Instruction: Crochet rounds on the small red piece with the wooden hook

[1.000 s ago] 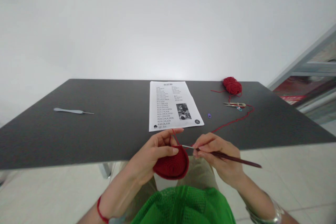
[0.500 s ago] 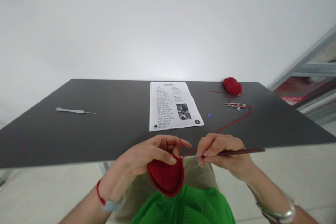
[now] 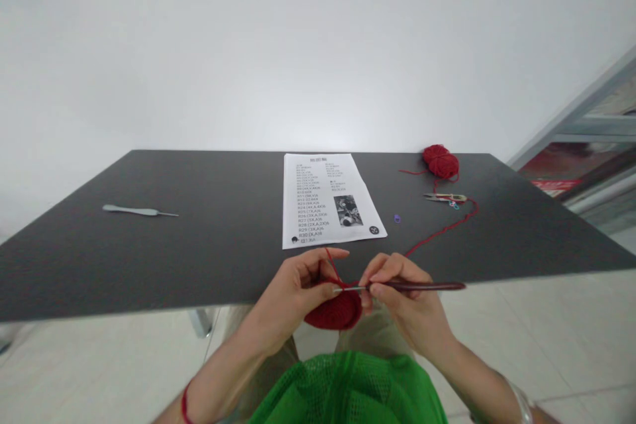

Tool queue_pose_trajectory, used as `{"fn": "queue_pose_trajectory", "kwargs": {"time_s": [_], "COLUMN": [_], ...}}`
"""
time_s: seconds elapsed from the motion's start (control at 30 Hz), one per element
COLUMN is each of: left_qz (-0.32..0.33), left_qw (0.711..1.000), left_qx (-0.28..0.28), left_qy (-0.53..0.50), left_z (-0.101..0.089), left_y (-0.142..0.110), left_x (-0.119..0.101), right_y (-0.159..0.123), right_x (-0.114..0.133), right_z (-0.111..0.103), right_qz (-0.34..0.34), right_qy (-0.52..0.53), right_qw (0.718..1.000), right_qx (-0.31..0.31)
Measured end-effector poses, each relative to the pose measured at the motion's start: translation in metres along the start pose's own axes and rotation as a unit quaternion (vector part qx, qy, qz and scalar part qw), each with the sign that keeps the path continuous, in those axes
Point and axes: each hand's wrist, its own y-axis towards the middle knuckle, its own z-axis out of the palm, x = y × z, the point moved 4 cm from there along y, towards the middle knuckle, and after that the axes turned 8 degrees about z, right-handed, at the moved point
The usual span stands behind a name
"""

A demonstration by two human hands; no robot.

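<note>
From here I count two hands (image 3: 293,295) at six o'clock, with one crochet hook (image 3: 412,285) and one red crocheted piece (image 3: 334,311). On the desk (image 3: 223,258) I count one more steel hook (image 3: 136,211) at ten o'clock, one pattern sheet (image 3: 328,200) at twelve, and at one o'clock one red yarn ball (image 3: 441,162), one pair of thread snips (image 3: 444,198), one purple stitch marker (image 3: 397,218) and one teal stitch marker (image 3: 453,205).

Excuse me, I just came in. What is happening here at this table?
A person holds a round red crocheted piece in the left hand. The right hand pinches a dark-handled crochet hook, its metal tip near the piece. Red yarn runs across the dark table to a yarn ball.
</note>
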Motion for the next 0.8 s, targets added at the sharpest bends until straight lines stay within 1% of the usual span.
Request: {"fn": "queue_pose_trajectory", "kwargs": {"time_s": [0.07, 0.13, 0.17, 0.2, 0.27, 0.3, 0.33, 0.37, 0.4, 0.43, 0.5, 0.57, 0.6, 0.63, 0.7, 0.8], "left_qz": [-0.014, -0.019, -0.016, -0.011, 0.001, 0.005, 0.006, 0.004, 0.0, -0.005, -0.016, -0.019, -0.017, -0.012, 0.001, 0.012], "left_qw": [0.999, 0.998, 0.998, 0.998, 0.998, 0.997, 0.997, 0.997, 0.996, 0.996, 0.995, 0.995, 0.995, 0.995, 0.994, 0.993], "left_qx": [-0.004, -0.018, -0.028, -0.037, -0.054, -0.061, -0.068, -0.072, -0.074, -0.075, -0.073, -0.077, -0.082, -0.088, -0.102, -0.109], "left_qy": [-0.042, -0.056, -0.054, -0.049, -0.038, -0.036, -0.037, -0.04, -0.047, -0.055, -0.065, -0.061, -0.056, -0.051, -0.041, -0.033], "left_z": [0.002, 0.003, 0.004, 0.005, 0.008, 0.009, 0.01, 0.011, 0.012, 0.012, 0.012, 0.011, 0.011, 0.01, 0.01, 0.009], "left_y": [-0.002, -0.003, -0.003, -0.004, -0.005, -0.006, -0.006, -0.007, -0.007, -0.008, -0.008, -0.009, -0.01, -0.01, -0.01, -0.01], "left_x": [0.002, 0.002, 0.002, 0.001, 0.0, -0.001, -0.001, -0.001, -0.001, 0.0, 0.001, 0.002, 0.002, 0.002, 0.001, 0.001], "right_y": [-0.005, -0.008, -0.01, -0.012, -0.016, -0.017, -0.018, -0.018, -0.018, -0.018, -0.017, -0.016, -0.015, -0.015, -0.013, -0.009], "right_x": [0.006, 0.016, 0.022, 0.027, 0.035, 0.036, 0.036, 0.036, 0.035, 0.034, 0.03, 0.023, 0.019, 0.015, 0.009, 0.01], "right_z": [0.0, 0.002, 0.005, 0.008, 0.015, 0.018, 0.02, 0.021, 0.022, 0.021, 0.017, 0.011, 0.008, 0.006, 0.003, 0.0], "right_qz": [-0.053, -0.114, -0.153, -0.194, -0.265, -0.288, -0.3, -0.305, -0.304, -0.295, -0.255, -0.184, -0.143, -0.106, -0.056, -0.037], "right_qy": [-0.088, -0.202, -0.263, -0.322, -0.423, -0.458, -0.483, -0.494, -0.492, -0.478, -0.413, -0.31, -0.255, -0.205, -0.146, -0.143], "right_qw": [0.995, 0.973, 0.952, 0.926, 0.865, 0.839, 0.821, 0.812, 0.815, 0.827, 0.874, 0.93, 0.953, 0.97, 0.985, 0.987], "right_qx": [0.004, 0.019, 0.03, 0.041, 0.055, 0.058, 0.057, 0.049, 0.036, 0.019, -0.029, -0.067, -0.076, -0.079, -0.072, -0.057]}}
